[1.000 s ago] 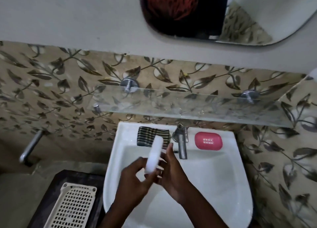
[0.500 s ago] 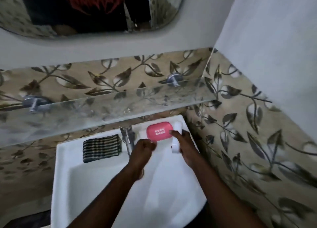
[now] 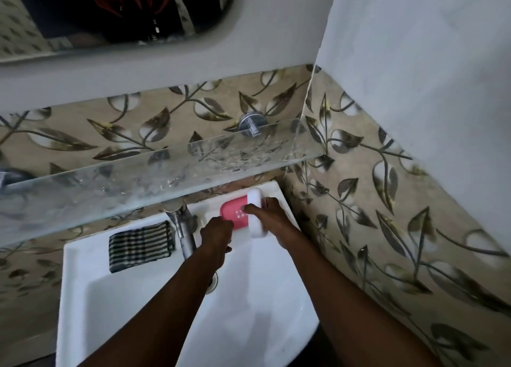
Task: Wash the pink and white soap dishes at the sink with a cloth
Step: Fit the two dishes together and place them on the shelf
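Note:
The pink soap dish lies flat on the back right ledge of the white sink. My right hand grips the white soap dish, held on edge over the pink dish's right end. My left hand sits just in front of the pink dish with fingers curled, touching its front edge; whether it holds anything is hidden. A folded black-and-white striped cloth rests on the ledge to the left of the tap.
A glass shelf juts out above the sink's back ledge. The tiled side wall stands close on the right. The drain shows partly behind my left forearm. A mirror hangs above.
My view has swung right. The white dish has gone from over the basin to the back right ledge, now in my right hand alone. My left hand has come up to the pink dish.

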